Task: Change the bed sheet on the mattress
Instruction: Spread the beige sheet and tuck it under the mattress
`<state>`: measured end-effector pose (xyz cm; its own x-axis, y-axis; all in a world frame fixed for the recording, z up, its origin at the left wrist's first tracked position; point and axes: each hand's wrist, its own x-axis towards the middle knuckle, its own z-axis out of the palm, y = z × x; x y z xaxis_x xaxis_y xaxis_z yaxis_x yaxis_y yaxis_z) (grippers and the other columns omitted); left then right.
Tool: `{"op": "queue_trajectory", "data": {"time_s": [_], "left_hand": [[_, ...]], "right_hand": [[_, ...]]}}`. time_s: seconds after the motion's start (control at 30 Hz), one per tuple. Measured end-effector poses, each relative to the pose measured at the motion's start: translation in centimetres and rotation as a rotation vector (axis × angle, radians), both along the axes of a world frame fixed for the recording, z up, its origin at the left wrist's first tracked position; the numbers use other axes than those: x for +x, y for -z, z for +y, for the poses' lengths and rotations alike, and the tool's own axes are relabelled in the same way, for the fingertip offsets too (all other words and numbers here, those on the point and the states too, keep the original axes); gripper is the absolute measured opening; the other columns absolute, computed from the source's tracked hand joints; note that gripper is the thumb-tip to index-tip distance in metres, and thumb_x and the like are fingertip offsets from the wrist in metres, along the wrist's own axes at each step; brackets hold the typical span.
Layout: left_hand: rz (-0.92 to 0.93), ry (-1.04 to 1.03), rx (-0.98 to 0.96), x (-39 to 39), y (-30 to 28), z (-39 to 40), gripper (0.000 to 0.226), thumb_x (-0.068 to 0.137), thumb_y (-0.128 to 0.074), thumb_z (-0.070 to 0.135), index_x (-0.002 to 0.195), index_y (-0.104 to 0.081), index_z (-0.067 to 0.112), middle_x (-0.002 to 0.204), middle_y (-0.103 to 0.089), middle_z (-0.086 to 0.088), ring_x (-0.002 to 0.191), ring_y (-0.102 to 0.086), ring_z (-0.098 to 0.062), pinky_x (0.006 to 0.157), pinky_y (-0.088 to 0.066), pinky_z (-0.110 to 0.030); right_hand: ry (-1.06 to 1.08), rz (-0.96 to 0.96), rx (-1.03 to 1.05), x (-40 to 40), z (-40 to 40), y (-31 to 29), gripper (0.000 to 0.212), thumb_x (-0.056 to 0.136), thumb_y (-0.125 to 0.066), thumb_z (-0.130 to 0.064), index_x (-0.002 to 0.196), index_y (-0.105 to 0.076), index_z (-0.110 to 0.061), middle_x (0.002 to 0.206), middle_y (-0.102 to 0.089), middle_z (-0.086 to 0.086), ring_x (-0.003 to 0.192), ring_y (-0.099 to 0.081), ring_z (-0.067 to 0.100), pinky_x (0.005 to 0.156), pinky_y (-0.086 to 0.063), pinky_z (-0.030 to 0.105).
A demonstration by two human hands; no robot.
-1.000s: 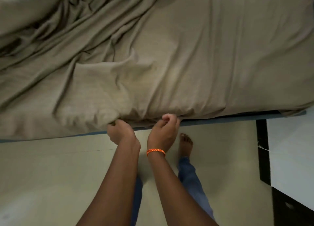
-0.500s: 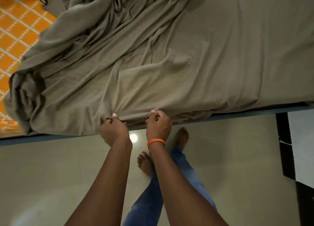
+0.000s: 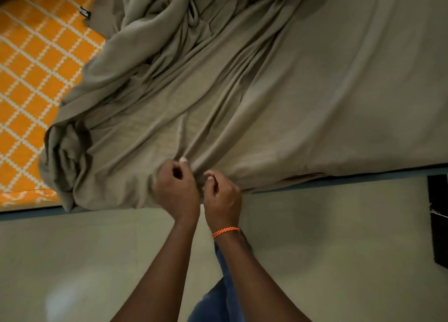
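Two hands are seen at the near edge of the bed, side by side and almost touching. Furthest left, the orange patterned mattress cover [image 3: 31, 84] is laid bare, crossed by a white lattice. Next to it the grey-brown bed sheet [image 3: 242, 98] is heaped in a rumpled roll, its bunched edge running from the near-left corner up toward the top centre, and its long folds are drawn diagonally down into the hands. To the right the sheet is spread flat and smooth along the mattress, its lower hem hanging over the blue bed edge [image 3: 339, 180].

The left hand [image 3: 177, 188] is curled with knuckles up, a gather of sheet pinched under the thumb. Just beside it the right hand [image 3: 221, 195] is curled likewise on the same gather, an orange braided wristband [image 3: 226, 232] worn at the wrist. Both forearms are stretched forward from the bottom of the view, converging.

Below, a pale floor [image 3: 72, 261] is seen, with blue jeans [image 3: 215, 302] between the arms and a dark piece of furniture [image 3: 437, 215] at far right.
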<state>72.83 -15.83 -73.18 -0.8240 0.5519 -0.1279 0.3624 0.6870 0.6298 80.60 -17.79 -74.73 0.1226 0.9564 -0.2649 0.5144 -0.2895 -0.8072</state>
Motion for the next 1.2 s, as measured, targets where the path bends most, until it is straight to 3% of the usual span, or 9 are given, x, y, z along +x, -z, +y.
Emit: {"op": "queue_trajectory", "data": {"time_s": [0.1, 0.17, 0.27, 0.4, 0.57, 0.7, 0.83, 1.03, 1.2], "left_hand": [[-0.073, 0.109, 0.054, -1.8, -0.6, 3.9, 0.015, 0.1, -0.061, 0.031, 0.087, -0.059, 0.023, 0.082, -0.063, 0.007, 0.078, -0.061, -0.017, 0.071, -0.051, -0.041], [-0.046, 0.154, 0.086, -3.8, -1.1, 6.5, 0.008, 0.095, -0.063, 0.023, 0.103, -0.061, 0.023, 0.1, -0.064, 0.007, 0.095, -0.061, -0.02, 0.085, -0.048, -0.034], [0.127, 0.172, 0.038, -8.1, -1.6, 9.6, 0.029, 0.088, -0.065, 0.021, 0.117, -0.062, 0.018, 0.117, -0.063, -0.003, 0.114, -0.056, -0.028, 0.098, -0.039, -0.035], [0.094, 0.046, -0.004, -14.7, -1.9, 11.4, 0.063, 0.083, -0.069, 0.013, 0.143, -0.049, 0.009, 0.142, -0.054, -0.014, 0.133, -0.049, -0.033, 0.109, -0.036, -0.041], [0.23, 0.212, -0.349, -22.9, -0.5, 10.7, 0.109, 0.079, -0.076, 0.025, 0.166, -0.01, 0.037, 0.173, -0.02, -0.003, 0.159, -0.016, -0.031, 0.124, -0.01, -0.065], [0.242, 0.341, -0.393, -27.8, 0.7, 9.5, 0.128, 0.077, -0.081, 0.058, 0.164, 0.011, 0.044, 0.177, -0.001, -0.004, 0.162, 0.0, -0.035, 0.119, 0.005, -0.074], [0.365, 0.364, -0.33, -33.4, 0.4, 7.9, 0.112, 0.088, -0.073, 0.034, 0.165, 0.007, 0.044, 0.176, -0.005, -0.004, 0.161, -0.004, -0.035, 0.121, 0.003, -0.072], [0.398, 0.439, -0.294, -43.7, -0.1, 2.6, 0.102, 0.089, -0.054, 0.0, 0.167, -0.002, 0.039, 0.176, -0.005, -0.003, 0.161, -0.006, -0.032, 0.127, -0.007, -0.063], [0.358, 0.264, -0.4, -48.8, -1.3, -1.3, 0.101, 0.084, -0.064, 0.006, 0.167, -0.013, 0.034, 0.174, -0.014, -0.007, 0.159, -0.013, -0.035, 0.127, -0.013, -0.062]], "right_hand": [[-0.008, -0.054, 0.094, -2.2, 4.3, -1.5, 0.022, 0.098, -0.055, -0.014, 0.106, -0.075, -0.019, 0.091, -0.077, -0.002, 0.078, -0.07, 0.017, 0.064, -0.047, 0.027], [0.004, -0.071, 0.11, -3.5, 7.2, -2.2, 0.023, 0.096, -0.055, -0.013, 0.104, -0.076, -0.019, 0.092, -0.077, -0.001, 0.08, -0.071, 0.02, 0.067, -0.05, 0.03], [-0.125, -0.004, 0.02, -6.3, 10.3, -2.9, 0.026, 0.096, -0.05, -0.019, 0.105, -0.075, -0.021, 0.096, -0.077, 0.0, 0.086, -0.071, 0.021, 0.075, -0.056, 0.038], [-0.347, 0.023, -0.119, -10.8, 11.1, -3.4, 0.024, 0.096, -0.049, -0.019, 0.094, -0.073, -0.018, 0.088, -0.074, 0.001, 0.082, -0.067, 0.019, 0.077, -0.055, 0.039], [-0.391, -0.039, -0.2, -16.7, 8.9, -2.4, 0.027, 0.091, -0.047, -0.021, 0.084, -0.073, -0.015, 0.086, -0.072, 0.007, 0.085, -0.065, 0.027, 0.077, -0.055, 0.044], [-0.353, -0.075, -0.119, -21.0, 7.0, -2.0, 0.029, 0.096, -0.051, -0.019, 0.117, -0.072, -0.017, 0.115, -0.07, 0.005, 0.11, -0.06, 0.021, 0.097, -0.052, 0.039], [-0.327, 0.037, -0.103, -26.9, 5.4, -2.4, 0.041, 0.095, -0.055, -0.017, 0.135, -0.063, -0.017, 0.132, -0.064, 0.004, 0.12, -0.059, 0.018, 0.105, -0.049, 0.032], [-0.539, -0.102, -0.105, -37.2, 2.6, -4.1, 0.019, 0.1, -0.056, -0.033, 0.105, -0.069, -0.019, 0.099, -0.067, 0.008, 0.093, -0.06, 0.025, 0.076, -0.053, 0.041], [-0.809, -0.174, -0.028, -42.9, -0.1, -5.2, 0.017, 0.096, -0.056, -0.03, 0.093, -0.068, -0.019, 0.085, -0.07, 0.01, 0.079, -0.064, 0.034, 0.061, -0.046, 0.04]]}}
